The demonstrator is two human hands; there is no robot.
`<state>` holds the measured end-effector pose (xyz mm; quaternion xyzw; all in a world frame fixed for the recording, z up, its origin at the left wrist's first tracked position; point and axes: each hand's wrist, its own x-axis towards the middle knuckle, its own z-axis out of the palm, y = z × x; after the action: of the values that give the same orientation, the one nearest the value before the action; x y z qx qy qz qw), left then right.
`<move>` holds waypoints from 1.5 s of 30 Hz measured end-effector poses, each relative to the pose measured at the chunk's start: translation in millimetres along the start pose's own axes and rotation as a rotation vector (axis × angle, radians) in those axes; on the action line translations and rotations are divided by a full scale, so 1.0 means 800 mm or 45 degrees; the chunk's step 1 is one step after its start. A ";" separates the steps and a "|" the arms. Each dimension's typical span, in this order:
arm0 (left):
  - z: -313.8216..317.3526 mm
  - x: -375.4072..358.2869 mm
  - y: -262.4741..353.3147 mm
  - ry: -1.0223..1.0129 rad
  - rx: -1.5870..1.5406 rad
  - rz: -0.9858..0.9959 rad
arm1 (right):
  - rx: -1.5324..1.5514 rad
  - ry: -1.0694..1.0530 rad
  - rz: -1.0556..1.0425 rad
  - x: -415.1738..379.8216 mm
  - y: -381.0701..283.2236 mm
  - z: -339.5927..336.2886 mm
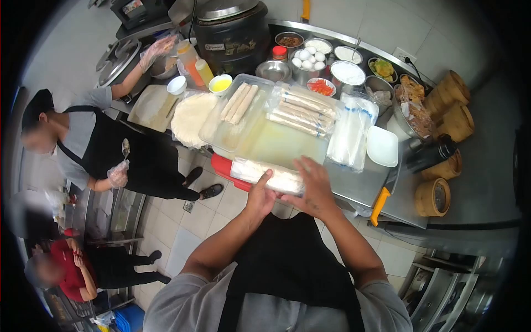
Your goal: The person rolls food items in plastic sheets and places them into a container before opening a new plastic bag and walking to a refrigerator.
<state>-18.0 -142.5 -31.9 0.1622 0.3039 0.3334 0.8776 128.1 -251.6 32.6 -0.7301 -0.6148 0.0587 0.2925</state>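
Observation:
A long roll in clear plastic (251, 170) is held level over the front edge of the cutting board (282, 141). My left hand (261, 195) grips its middle, thumb on top. My right hand (311, 188) is at its right end, thumb below and fingers raised and spread over the end. Beyond the board lie several plastic-wrapped rolls (301, 110). To their left, a clear tray (224, 130) holds pale unwrapped rolls (239, 104). Folded plastic wrapping (348, 133) lies to the right, beside a white square dish (382, 146).
A knife with an orange handle (380, 206) lies at the counter's front right edge. Bowls, eggs (308, 58) and a large black pot (232, 41) line the back. Bamboo steamers (433, 197) stand right. A gloved co-worker (119, 138) holds a spoon at left; another person (72, 271) stands behind.

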 end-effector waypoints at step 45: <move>0.102 0.282 0.077 0.264 0.800 0.179 | 1.232 0.413 1.335 0.182 0.192 0.018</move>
<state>138.0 49.3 -35.7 0.4105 0.4677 0.2980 0.7239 288.9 -122.4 -16.1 -0.7172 -0.0387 0.3472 0.6030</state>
